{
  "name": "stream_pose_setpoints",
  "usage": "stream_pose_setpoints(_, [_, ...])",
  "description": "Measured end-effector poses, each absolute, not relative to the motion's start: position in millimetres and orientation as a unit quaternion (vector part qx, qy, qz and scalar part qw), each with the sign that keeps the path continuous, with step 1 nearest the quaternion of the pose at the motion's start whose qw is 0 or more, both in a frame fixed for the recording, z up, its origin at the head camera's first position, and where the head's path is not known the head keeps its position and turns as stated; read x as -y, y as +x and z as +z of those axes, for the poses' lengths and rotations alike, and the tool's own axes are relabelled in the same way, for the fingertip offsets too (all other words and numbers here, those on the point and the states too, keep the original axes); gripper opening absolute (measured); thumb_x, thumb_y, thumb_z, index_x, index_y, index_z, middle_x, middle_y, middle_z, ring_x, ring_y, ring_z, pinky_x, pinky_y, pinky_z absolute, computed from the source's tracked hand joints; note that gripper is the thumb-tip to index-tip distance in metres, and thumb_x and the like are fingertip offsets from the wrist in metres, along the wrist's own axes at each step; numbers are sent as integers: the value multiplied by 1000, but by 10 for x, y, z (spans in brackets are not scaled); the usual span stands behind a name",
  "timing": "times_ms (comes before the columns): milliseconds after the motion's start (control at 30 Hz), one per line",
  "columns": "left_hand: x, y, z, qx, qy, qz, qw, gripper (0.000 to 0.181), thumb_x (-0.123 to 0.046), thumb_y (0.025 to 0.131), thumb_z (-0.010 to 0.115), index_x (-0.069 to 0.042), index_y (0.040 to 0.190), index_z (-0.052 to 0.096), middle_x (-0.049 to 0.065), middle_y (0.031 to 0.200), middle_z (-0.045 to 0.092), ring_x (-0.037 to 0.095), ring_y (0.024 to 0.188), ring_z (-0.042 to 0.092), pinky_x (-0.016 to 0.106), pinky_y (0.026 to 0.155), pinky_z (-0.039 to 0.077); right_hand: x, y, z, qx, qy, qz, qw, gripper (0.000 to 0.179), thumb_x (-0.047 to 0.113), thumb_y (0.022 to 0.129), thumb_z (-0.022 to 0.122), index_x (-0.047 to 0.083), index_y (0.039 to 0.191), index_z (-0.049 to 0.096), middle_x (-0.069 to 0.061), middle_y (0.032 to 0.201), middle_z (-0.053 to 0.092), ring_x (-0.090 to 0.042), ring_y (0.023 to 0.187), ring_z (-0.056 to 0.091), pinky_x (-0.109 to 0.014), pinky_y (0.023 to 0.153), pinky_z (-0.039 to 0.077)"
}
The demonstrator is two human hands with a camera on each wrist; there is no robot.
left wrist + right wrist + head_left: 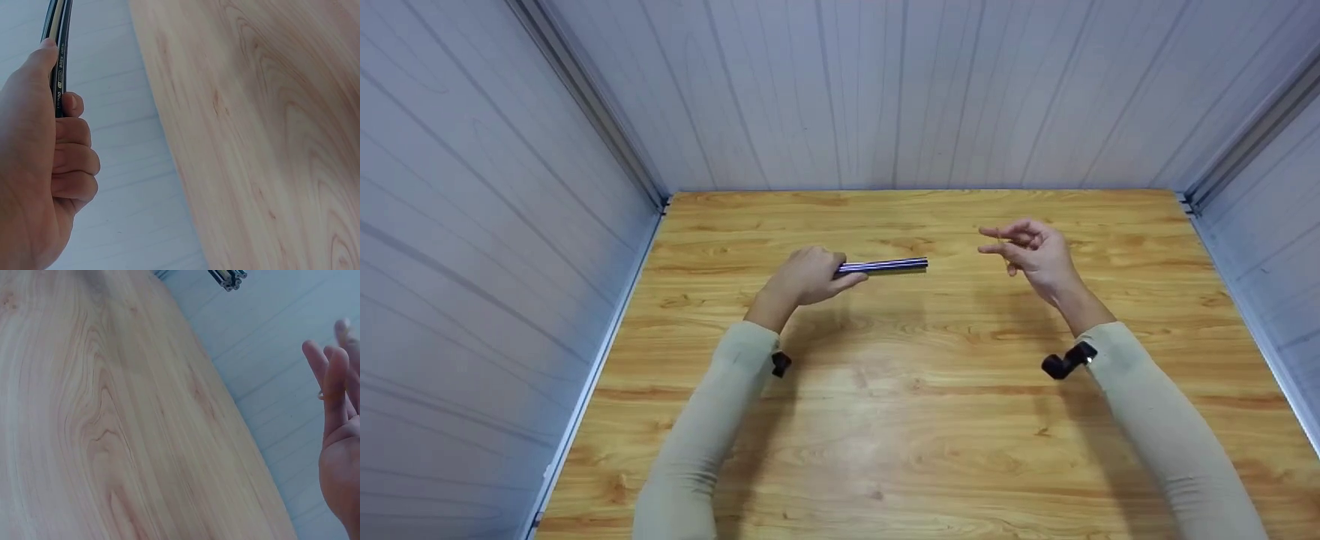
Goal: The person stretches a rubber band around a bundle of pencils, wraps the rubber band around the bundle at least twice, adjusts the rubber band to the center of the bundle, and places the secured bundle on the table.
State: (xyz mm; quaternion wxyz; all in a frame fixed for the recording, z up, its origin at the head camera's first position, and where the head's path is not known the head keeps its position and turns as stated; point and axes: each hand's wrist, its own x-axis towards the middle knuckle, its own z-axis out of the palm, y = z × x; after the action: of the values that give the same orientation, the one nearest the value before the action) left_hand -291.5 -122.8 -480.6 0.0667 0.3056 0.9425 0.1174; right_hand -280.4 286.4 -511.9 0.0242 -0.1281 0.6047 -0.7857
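Two pale sleeves [712, 420] frame the near side, one arm left, one arm right, each with a small black device [1069, 361] by the cuff. On to the hands! The left hand [810, 275] has a firm, narrow grip, thumb along one side and fingers curled round a bundle of dark pencils [894, 265]. Pale printing shows on one barrel in the left wrist view. That bundle is up above the desk [877, 450], nearly level, its free ends pointing toward the other side. And across the gap, the right hand [1039, 255], apart from the pencils! Its grip is wide, two digits outstretched toward the bundle, and a thin yellowish band [998, 238] runs across them. Underneath it all, wood grain, with soft shadows near both arms. Behind, at the desk's far edge, a whitish panelled wall [855, 90] with faint lines, side walls [457, 262] flanking it.
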Motion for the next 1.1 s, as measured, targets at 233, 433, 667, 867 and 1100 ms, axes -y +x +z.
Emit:
stream_pose_setpoints(233, [1243, -2917, -4749, -944, 304, 116, 61, 56, -58, 117, 54, -9, 90, 62, -3, 68, 42, 14, 62, 42, 33, 66, 39, -2856, -2757, -5138, -633, -184, -750, 59, 37, -8, 103, 75, -3, 139, 72, -4, 143, 79, -13, 134, 75, -28, 98, 67])
stream_pose_setpoints(433, [1249, -2923, -4732, -944, 301, 119, 60, 57, -58, 117, 54, -8, 91, 63, -3, 70, 43, 14, 64, 43, 33, 66, 39, -2803, -2716, -5157, -642, -202, -735, 79, 73, -24, 94, 72, -13, 160, 44, -9, 158, 62, -19, 147, 62, -36, 112, 63])
stream_pose_setpoints(667, [1193, -2938, -4690, -943, 304, 122, 62, 59, -59, 117, 53, -6, 93, 65, -3, 70, 43, 14, 64, 43, 33, 67, 40, -2640, -2700, -5126, -642, -203, -736, 69, 72, -28, 91, 71, -8, 158, 51, -1, 157, 65, -16, 144, 65, -35, 112, 63])
stream_pose_setpoints(867, [1114, -2949, -4649, -942, 307, 120, 68, 58, -60, 117, 51, -10, 90, 60, -3, 69, 41, 13, 62, 40, 32, 64, 37, -2453, -2713, -5115, -645, -213, -730, 73, 69, -27, 93, 71, -9, 157, 52, 1, 158, 66, -20, 147, 64, -34, 115, 61])
stream_pose_setpoints(1100, [986, -2969, -4603, -940, 314, 119, 63, 58, -61, 116, 52, -9, 95, 67, -3, 71, 50, 13, 60, 44, 29, 62, 36, -2239, -2731, -5097, -631, -213, -742, 68, 66, -18, 91, 82, -5, 152, 59, -7, 157, 68, -26, 147, 66, -36, 112, 63])
